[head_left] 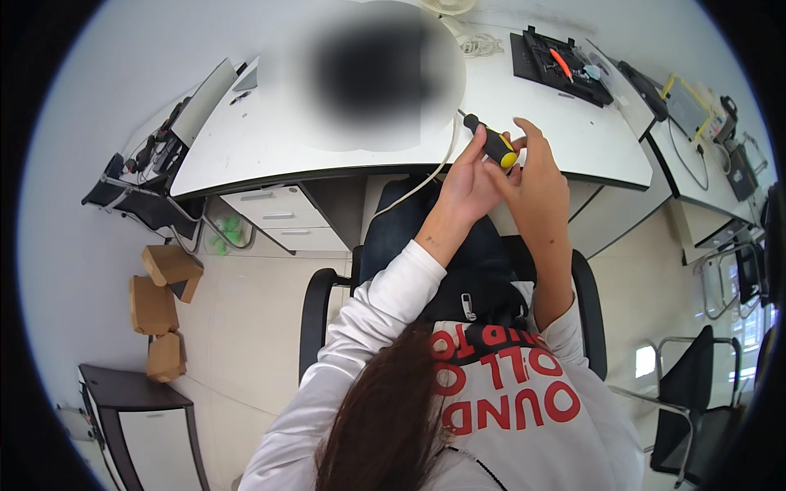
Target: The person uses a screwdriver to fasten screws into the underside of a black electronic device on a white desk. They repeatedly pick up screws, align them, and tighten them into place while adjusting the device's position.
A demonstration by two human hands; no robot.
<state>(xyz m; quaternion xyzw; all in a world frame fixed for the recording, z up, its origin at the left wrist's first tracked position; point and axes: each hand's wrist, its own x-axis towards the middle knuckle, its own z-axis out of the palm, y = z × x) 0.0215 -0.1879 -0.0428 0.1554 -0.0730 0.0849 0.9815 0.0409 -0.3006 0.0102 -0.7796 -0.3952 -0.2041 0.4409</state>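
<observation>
A screwdriver point(494, 146) with a black and yellow handle is held just above the front edge of the white desk point(286, 151). Its short visible shaft points away to the upper left, toward a large blurred area. My left hand point(472, 186) is closed on the handle, with the thumb along its side. Close beside the yellow butt end is my right hand point(542, 182), its fingers curved and apart. Its thumb reaches toward my left hand; whether it touches the handle is hard to make out. A pale cable point(449, 155) hangs over the desk edge left of my hands.
A black tool case point(565, 69) with an orange-handled tool lies at the back right. Bundled white cable point(479, 45) sits at the back. Drawers point(278, 214) stand under the desk; cardboard boxes point(153, 305) are on the floor at left, a black chair point(696, 393) at right.
</observation>
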